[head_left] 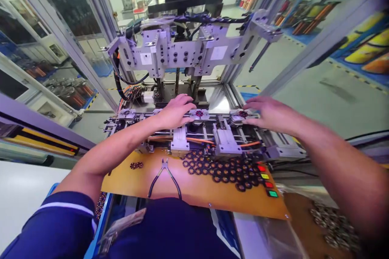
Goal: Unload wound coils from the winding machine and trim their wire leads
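Observation:
My left hand (174,112) reaches over the machine's fixture row, fingers stretched and thumb apart, holding nothing that I can see. Just right of its fingertips, a small dark red-and-black ring part (199,113) sits on a metal fixture. Farther right, my right hand (266,114) spreads thumb and fingers on either side of a second ring part (243,114), seated on another fixture. Whether its fingertips touch that fixture I cannot tell. Both palms face the machine and are partly hidden.
Many black rings (225,168) lie on the orange-brown panel (194,194), beside cutting pliers (165,170) and two joined rings (136,165). Coloured buttons (269,184) line its right side. A metal machine head (182,52) hangs above; frame posts (94,20) flank it.

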`<act>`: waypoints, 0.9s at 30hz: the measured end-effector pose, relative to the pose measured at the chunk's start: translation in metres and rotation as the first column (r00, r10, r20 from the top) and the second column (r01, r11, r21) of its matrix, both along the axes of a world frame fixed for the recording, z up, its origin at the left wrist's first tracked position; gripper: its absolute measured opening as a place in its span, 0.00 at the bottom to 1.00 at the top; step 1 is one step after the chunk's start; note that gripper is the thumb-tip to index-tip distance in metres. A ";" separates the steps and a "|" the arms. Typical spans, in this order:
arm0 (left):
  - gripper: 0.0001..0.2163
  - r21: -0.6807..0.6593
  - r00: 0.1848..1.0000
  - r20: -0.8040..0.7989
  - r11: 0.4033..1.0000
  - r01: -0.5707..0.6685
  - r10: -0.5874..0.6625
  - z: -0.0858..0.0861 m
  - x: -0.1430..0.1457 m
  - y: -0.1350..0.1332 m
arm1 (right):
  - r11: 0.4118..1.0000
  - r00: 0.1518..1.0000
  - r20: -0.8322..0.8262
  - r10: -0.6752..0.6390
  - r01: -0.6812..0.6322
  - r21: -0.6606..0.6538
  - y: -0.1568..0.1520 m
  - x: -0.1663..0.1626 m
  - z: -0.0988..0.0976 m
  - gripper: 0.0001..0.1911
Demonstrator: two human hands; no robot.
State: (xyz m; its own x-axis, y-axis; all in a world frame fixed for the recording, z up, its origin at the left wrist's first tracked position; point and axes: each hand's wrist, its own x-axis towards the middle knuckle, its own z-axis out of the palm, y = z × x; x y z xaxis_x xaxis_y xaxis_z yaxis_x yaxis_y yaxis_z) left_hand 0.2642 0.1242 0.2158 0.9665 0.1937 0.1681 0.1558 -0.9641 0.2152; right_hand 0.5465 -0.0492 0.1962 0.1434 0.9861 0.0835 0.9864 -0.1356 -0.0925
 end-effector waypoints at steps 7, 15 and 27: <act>0.11 -0.017 0.986 -0.164 1.000 0.019 -0.021 -0.036 0.058 0.009 | 0.995 0.993 -0.095 -0.072 0.065 -0.078 0.003 0.016 -0.022 0.19; 0.11 -0.061 0.958 -0.285 0.998 0.026 -0.042 -0.029 0.073 0.015 | 0.993 0.980 -0.185 -0.072 0.053 -0.110 0.011 0.024 -0.030 0.17; 0.08 -0.451 0.950 0.132 0.871 -0.197 0.283 -0.020 -0.179 -0.082 | 0.940 0.866 -0.391 0.311 -0.221 0.260 -0.040 -0.060 0.013 0.10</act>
State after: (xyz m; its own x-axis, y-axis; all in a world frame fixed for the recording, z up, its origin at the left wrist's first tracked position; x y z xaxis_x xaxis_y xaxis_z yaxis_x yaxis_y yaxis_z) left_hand 0.0848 0.0419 0.1961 0.8393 0.5100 0.1885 0.2856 -0.7086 0.6453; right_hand 0.4861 -0.0891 0.2088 -0.0560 0.9602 0.2737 0.8431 0.1923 -0.5022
